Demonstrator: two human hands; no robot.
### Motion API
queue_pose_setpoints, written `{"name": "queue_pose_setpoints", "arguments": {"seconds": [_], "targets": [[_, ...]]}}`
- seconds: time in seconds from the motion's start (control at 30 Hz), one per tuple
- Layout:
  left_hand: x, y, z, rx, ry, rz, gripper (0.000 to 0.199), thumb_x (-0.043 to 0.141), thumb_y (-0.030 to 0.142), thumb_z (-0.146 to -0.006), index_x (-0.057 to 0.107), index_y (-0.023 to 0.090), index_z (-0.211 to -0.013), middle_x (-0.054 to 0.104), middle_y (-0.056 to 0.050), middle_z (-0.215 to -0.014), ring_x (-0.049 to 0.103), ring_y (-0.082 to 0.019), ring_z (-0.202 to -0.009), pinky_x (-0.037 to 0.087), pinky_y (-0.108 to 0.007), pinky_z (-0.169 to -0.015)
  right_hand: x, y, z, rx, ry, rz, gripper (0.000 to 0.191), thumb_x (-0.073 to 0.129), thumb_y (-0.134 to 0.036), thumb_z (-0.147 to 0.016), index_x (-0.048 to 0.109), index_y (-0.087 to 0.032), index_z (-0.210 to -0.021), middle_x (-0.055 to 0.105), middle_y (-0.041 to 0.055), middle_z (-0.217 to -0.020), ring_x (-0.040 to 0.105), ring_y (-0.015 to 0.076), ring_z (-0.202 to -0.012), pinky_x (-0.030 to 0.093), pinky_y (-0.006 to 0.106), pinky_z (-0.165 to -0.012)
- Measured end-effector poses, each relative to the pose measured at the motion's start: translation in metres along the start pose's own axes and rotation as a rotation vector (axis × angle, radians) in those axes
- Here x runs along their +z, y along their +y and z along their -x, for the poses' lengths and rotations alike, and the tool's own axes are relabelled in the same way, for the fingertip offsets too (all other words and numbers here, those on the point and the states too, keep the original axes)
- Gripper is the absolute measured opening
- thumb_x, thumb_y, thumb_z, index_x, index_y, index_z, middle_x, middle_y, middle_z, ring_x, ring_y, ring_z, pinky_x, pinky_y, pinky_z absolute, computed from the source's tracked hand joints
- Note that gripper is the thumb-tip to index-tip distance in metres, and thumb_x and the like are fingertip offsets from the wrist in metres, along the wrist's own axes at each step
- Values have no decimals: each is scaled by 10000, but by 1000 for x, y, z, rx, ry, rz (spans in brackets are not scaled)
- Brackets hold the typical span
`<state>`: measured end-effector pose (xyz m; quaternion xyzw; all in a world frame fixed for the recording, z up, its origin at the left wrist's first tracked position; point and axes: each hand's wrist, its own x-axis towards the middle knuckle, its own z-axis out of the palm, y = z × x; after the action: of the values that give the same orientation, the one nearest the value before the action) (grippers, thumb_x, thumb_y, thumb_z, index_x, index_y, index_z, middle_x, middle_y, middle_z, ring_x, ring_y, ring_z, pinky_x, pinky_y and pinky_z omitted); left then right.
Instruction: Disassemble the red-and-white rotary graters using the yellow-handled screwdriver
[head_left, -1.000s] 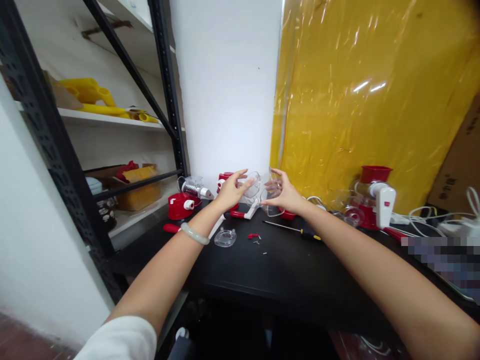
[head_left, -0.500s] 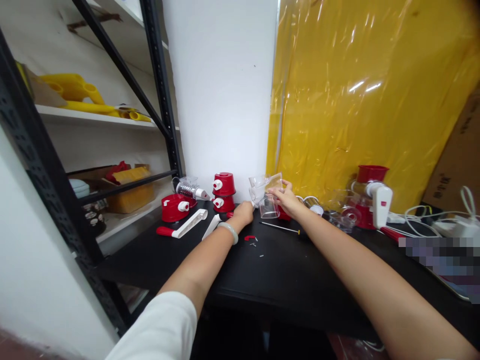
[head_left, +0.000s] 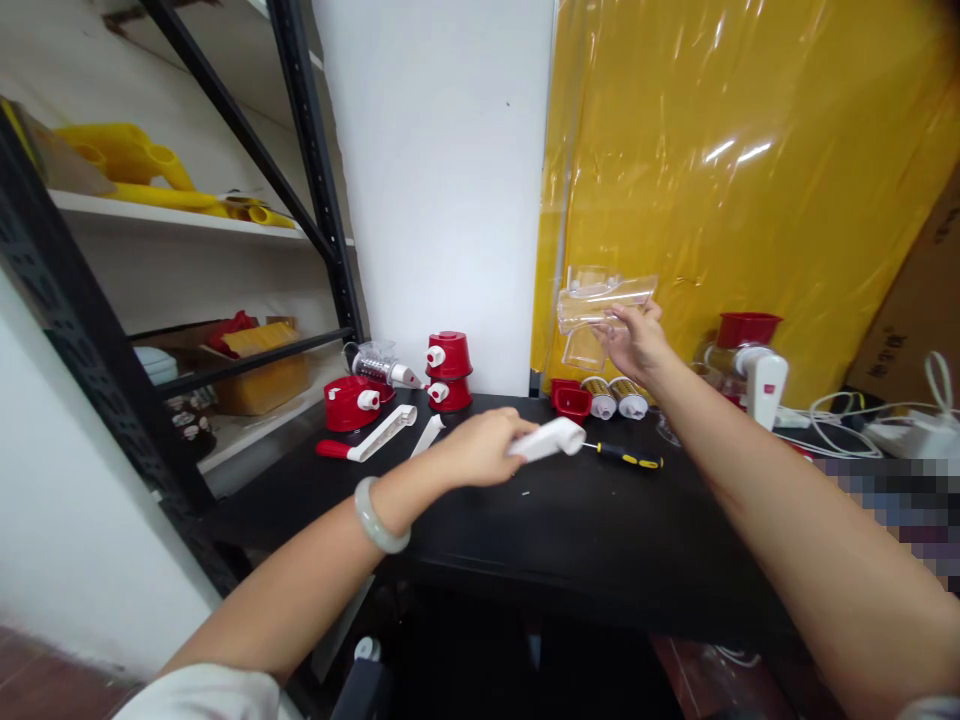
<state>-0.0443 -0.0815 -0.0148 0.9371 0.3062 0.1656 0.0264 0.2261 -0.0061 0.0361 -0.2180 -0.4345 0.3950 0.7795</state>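
Note:
My left hand (head_left: pixel 487 446) is closed around a white plastic crank handle (head_left: pixel 553 438), whose rounded end points right. Its far part is hidden in the fist. My right hand (head_left: pixel 634 340) grips a clear plastic grater housing (head_left: pixel 600 303), raised above the table in front of the yellow sheet. Below that housing stand a red hopper-like part (head_left: pixel 571 400) and two grater drums (head_left: pixel 600 398). A screwdriver (head_left: pixel 630 457) with a black and yellow handle lies right of the crank's end.
Left on the black table (head_left: pixel 600 560) are stacked red bases (head_left: pixel 450 370), another red base (head_left: pixel 349 405) and a red-gripped crank (head_left: pixel 375 437). An assembled red and white grater (head_left: pixel 757 370) and white cables (head_left: pixel 840 430) are at the right. A metal shelf (head_left: pixel 322 150) borders the left.
My right hand has lifted the clear housing up and to the right. My left hand has come away from it, nearer to me, with the white crank handle now showing in its grip.

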Motion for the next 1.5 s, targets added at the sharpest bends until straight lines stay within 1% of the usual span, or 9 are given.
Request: {"name": "queue_pose_setpoints", "arguments": {"seconds": [0.2,0.53,0.63,0.7,0.83,1.0,1.13,1.33,1.5], "targets": [[46,57,4,14,-75,-88,346,534,246,-824,616,233,-1160,627,-62,-1004,662,-219,-840,522,-317,-718,7,15,18,121,-64,-1,678,880,-258,-532,363,-344,-961,651,-122,-861,658,114,-717,534,267,-648],[76,66,-1,-65,-59,-46,195,565,242,-812,604,216,-1001,629,-69,-983,680,-252,-832,550,-366,-686,15,33,43,252,-215,-13,596,878,-304,-531,432,-335,-925,632,-100,-785,667,165,-791,546,326,-692],[77,52,-1,-121,66,179,556,750,415,-725,520,210,-1187,607,-106,-1124,650,-288,-1008,545,-418,-860,16,35,48,282,-250,-1,510,839,-330,-580,459,-324,-921,647,-71,-795,666,186,-804,551,365,-721],[71,34,-6,-215,279,370,901,848,549,-567,417,191,-1273,558,-145,-1217,602,-305,-1109,518,-441,-943,15,36,51,302,-273,20,473,812,-360,-603,483,-319,-940,661,-47,-812,669,208,-805,556,396,-718],[42,-11,-25,-451,688,633,1005,851,478,-608,254,178,-1359,419,-227,-1401,490,-325,-1285,475,-476,-1006,15,36,56,320,-316,82,425,758,-419,-629,525,-315,-968,684,-15,-843,678,242,-839,562,438,-742],[22,-41,-42,-331,577,1054,952,810,294,-708,205,201,-1438,459,-231,-1431,570,-301,-1230,504,-450,-979,27,48,63,310,-358,233,372,650,-557,-704,567,-318,-977,709,12,-883,688,256,-880,560,461,-805],[30,-52,-49,-284,619,973,755,777,303,-734,370,168,-1355,577,-174,-1333,612,-256,-1174,492,-417,-1004,25,63,59,237,-324,474,450,592,-644,-753,591,-326,-1071,719,25,-971,679,249,-967,526,471,-893],[39,-75,-51,-547,696,352,898,844,390,-621,386,134,-1350,522,-196,-1369,542,-288,-1247,446,-397,-1039,-33,31,23,22,-154,1043,546,707,-534,-703,601,-284,-1176,604,104,-1276,476,316,-1290,344,543,-1073],[45,-78,-61,-621,644,250,961,849,372,-619,318,124,-1380,445,-255,-1424,466,-346,-1311,419,-425,-1029,-89,-29,-13,-52,-86,1503,566,697,-485,-713,638,-221,-1210,568,177,-1335,330,412,-1388,204,593,-1111]]}}
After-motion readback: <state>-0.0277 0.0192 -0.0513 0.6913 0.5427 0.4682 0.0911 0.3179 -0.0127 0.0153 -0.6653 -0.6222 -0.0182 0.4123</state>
